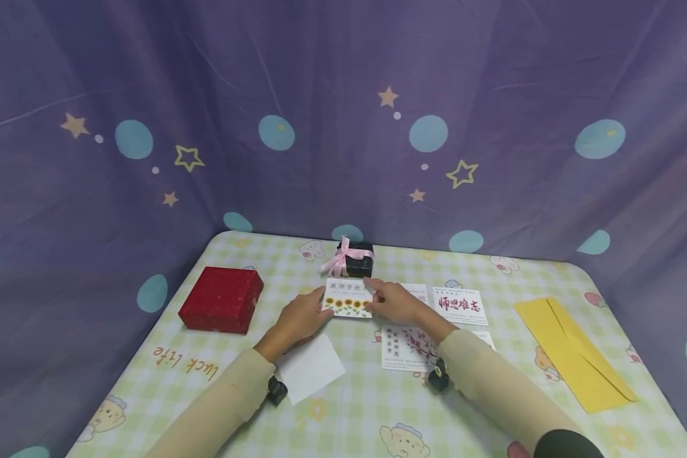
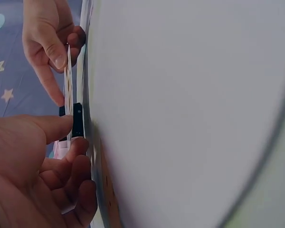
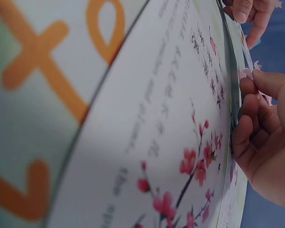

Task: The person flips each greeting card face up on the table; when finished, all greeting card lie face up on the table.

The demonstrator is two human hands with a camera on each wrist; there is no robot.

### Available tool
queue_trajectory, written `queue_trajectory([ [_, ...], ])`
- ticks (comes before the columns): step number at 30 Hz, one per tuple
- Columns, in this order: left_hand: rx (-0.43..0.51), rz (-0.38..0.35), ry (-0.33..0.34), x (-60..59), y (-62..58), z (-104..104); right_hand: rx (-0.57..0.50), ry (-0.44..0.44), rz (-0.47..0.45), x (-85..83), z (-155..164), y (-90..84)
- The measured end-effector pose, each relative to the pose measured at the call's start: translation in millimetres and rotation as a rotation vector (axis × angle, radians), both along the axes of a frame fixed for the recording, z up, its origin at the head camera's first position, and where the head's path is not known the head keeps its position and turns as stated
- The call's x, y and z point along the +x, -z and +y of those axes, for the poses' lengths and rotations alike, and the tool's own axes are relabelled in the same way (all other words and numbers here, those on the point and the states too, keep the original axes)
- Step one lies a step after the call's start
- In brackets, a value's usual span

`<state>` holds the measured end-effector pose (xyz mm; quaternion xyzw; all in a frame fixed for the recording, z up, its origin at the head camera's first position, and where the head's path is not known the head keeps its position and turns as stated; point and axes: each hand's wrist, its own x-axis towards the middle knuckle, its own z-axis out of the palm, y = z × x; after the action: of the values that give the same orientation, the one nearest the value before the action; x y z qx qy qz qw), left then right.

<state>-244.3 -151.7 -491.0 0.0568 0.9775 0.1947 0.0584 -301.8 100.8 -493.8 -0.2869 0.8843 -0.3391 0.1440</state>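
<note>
Between both hands is a small white greeting card [image 1: 348, 298] with a row of sunflowers and Chinese writing, gripped at its two side edges. My left hand [image 1: 301, 316] pinches its left edge between thumb and fingers. The right hand [image 1: 397, 301] pinches the right edge, one finger reaching to the top corner. In the left wrist view the card [image 2: 69, 95] appears edge-on, thumbs on its printed face. Just behind it stands a black gift box [image 1: 359, 259] tied with a pink ribbon bow [image 1: 340, 257]. A blank white card [image 1: 312, 367] lies below the left hand.
A red box [image 1: 222, 299] sits on the left of the checked tablecloth [image 1: 355, 407]. Several printed cards lie right of centre, including a plum-blossom card [image 1: 408, 348] under the right forearm and a red-lettered card [image 1: 460, 306]. A yellow envelope [image 1: 575, 353] lies at the far right.
</note>
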Motion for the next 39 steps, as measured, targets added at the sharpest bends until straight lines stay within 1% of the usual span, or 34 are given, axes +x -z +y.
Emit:
queue_trajectory([
  [3, -0.023, -0.026, -0.005, -2.8, -1.2, 2, -0.003, 0.003, -0.010, -1.7, 1, 1.3],
  [5, -0.035, -0.042, -0.007, -4.7, -2.1, 3, 0.009, 0.002, 0.001, -2.9, 0, 2.6],
  [9, -0.051, -0.051, 0.001, -9.0, -2.7, 5, 0.036, 0.009, 0.039, -4.5, -1, 5.4],
  [15, -0.107, -0.075, 0.019, -14.5, -1.4, 10, 0.126, 0.030, 0.074, -4.8, -2, 6.2],
  [19, -0.137, -0.088, 0.027, -16.5, -2.0, 13, 0.168, 0.030, 0.071, -5.2, -2, 6.3],
  [27, -0.162, -0.127, 0.007, -19.1, -3.6, 17, 0.184, 0.038, 0.077, -5.3, -3, 4.9],
  [33, -0.178, -0.163, -0.007, -19.3, -7.4, 21, 0.184, 0.044, 0.084, -5.6, -4, 5.2],
  [39, -0.190, -0.161, -0.001, -19.4, -7.0, 21, 0.196, 0.025, 0.129, -5.4, -6, 6.7],
])
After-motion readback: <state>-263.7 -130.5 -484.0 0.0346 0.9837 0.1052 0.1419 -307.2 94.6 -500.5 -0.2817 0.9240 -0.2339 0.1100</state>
